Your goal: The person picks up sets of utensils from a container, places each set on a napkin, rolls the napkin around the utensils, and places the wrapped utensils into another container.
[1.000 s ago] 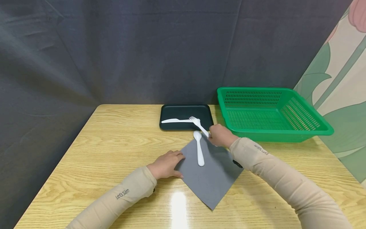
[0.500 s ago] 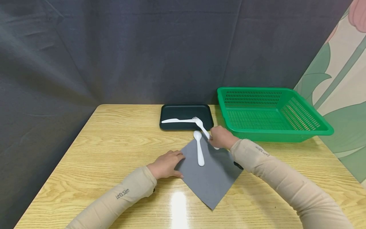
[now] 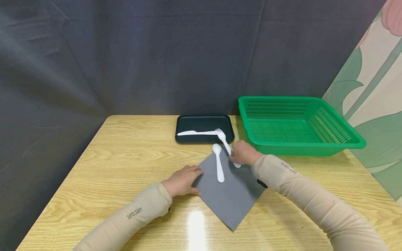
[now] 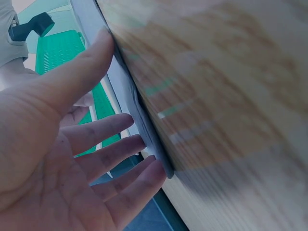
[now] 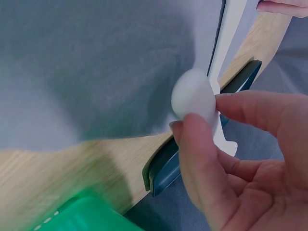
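My right hand [image 3: 245, 152] pinches a white plastic fork [image 3: 223, 138] by its handle. In the right wrist view the rounded handle end [image 5: 192, 94] shows between thumb and fingers. The fork slants over the grey napkin's [image 3: 232, 202] far corner, its tines over the black tray [image 3: 202, 122]. A white spoon [image 3: 218, 164] lies on the napkin, left of the fork, bowl away from me. On the tray lies a white knife [image 3: 194, 132]. My left hand [image 3: 183, 180] rests at the napkin's left corner; in the left wrist view its fingers [image 4: 110, 151] are extended and touch the napkin edge.
A green plastic basket [image 3: 298, 144] stands at the back right, right of the tray and behind my right hand. The wooden table [image 3: 125, 157] ends at a dark cloth [image 3: 176, 62] behind it. A floral-patterned surface [image 3: 380, 132] is on the right.
My right hand has drawn the fork slightly toward me and to the right, and more of its handle end now shows. The left hand, spoon, knife and napkin stay in place.
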`<state>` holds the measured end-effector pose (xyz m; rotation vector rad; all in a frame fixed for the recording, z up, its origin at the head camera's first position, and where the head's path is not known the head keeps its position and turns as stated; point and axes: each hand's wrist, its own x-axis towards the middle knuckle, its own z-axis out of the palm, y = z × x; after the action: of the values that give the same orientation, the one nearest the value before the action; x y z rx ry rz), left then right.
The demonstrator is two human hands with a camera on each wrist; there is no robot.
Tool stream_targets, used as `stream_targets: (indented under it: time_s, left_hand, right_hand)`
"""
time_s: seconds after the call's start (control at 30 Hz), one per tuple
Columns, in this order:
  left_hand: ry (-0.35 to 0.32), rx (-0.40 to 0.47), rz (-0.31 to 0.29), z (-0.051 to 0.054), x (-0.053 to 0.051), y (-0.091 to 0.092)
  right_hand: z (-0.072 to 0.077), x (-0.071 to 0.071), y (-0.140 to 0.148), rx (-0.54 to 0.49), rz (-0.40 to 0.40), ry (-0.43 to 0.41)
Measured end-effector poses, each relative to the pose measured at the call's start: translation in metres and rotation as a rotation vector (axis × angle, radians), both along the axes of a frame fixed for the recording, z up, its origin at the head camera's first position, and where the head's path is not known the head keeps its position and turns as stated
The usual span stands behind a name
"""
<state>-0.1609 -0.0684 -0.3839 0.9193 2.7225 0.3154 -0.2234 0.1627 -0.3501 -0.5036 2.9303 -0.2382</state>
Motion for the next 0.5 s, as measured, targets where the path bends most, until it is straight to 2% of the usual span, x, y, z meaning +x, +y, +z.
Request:
stream_targets:
  time_s: [0.27,0.5]
  left_hand:
    - [0.002,0.002,-0.002,-0.0018,-0.0001,0.0001]
    - [0.006,0.006,-0.001,-0.0012,0.0003,0.0]
  right_hand:
    - [-0.0031,0.002,0.0011,-0.029,-0.006,-0.031]
    - [-0.0038,0.0029,-0.0007,-0.038,-0.037,-0.131]
